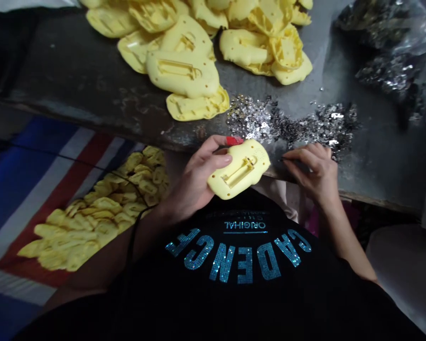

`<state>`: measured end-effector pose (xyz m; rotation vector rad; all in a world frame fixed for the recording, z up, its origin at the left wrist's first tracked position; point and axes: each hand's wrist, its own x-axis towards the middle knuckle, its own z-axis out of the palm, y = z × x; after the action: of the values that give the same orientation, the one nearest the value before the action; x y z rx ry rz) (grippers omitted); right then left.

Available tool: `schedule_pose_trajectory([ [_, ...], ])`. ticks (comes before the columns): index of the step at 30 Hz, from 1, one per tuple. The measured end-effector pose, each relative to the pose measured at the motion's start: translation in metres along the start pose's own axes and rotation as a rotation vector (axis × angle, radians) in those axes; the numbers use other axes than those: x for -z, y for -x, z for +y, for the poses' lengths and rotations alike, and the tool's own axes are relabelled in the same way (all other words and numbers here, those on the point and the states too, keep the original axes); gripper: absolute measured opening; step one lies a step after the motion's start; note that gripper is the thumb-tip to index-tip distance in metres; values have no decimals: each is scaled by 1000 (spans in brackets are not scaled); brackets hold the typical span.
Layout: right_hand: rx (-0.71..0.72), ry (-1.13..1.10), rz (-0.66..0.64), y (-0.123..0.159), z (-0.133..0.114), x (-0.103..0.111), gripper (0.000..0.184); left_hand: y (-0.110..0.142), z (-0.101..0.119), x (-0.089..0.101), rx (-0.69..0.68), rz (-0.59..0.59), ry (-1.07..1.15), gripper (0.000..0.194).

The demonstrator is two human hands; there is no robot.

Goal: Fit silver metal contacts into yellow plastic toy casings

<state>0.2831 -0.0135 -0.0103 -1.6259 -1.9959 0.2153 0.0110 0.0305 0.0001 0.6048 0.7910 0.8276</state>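
My left hand (199, 177) grips a hollow yellow plastic moulded shell (239, 169), its slotted face turned up. A red covering sits on one fingertip of that hand. My right hand (308, 173) hovers at the table edge, right of the shell and just below a heap of silver sequins or small metal pieces (291, 125). Its fingers pinch a thin dark item (283, 159), too small to identify. Many similar yellow shells (184, 71) lie piled on the grey table just beyond my hands.
The worn grey table (74, 71) has a front edge running behind my hands. A clear plastic bag of silver pieces (386, 47) lies at the far right. More yellow pieces (99, 218) rest on a blue, white and red striped cloth (31, 189) at the lower left.
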Motion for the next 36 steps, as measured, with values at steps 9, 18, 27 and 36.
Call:
schedule_pose_trajectory([
  [9, 95, -577, -37, -26, -33, 7, 6, 3, 1, -6, -52, -84, -16, 37],
  [18, 272, -478, -44, -30, -49, 14, 18, 6, 5, -11, -49, -101, 5, 34],
  [27, 289, -333, -113, -25, -44, 27, 5, 5, 6, -20, -41, -103, -8, 29],
  [36, 421, -78, -159, -27, -49, 39, 13, 8, 8, -28, -42, -87, -34, 24],
])
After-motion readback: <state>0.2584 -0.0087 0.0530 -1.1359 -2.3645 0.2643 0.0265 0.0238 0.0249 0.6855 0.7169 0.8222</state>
